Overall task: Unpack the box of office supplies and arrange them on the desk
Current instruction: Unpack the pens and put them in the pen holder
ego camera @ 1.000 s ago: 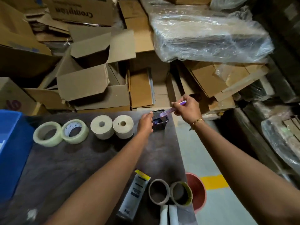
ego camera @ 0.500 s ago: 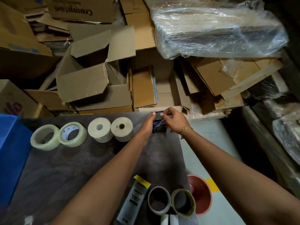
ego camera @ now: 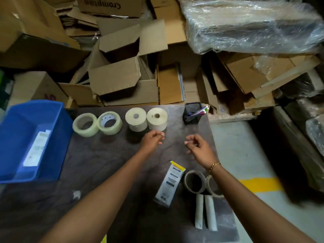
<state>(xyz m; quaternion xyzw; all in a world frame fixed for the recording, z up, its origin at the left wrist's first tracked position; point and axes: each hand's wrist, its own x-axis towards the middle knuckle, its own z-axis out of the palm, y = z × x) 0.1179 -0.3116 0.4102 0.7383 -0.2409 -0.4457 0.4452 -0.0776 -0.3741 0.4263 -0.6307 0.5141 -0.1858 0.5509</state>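
Between pickups, left hand (ego camera: 154, 140) and right hand (ego camera: 198, 147) are hovering loosely curled, empty. Next is probably reaching leftward into the blue bin (ego camera: 66, 134).

Our two bare forearms reach forward from the lower edge and angle toward each other. Our left hand (ego camera: 154, 140) and our right hand (ego camera: 198, 148) are apart, with a gap between them. Both have fingers loosely curled, fingertips turned inward toward one another, and both hold nothing. A gold chain bracelet (ego camera: 214, 166) circles our right wrist.
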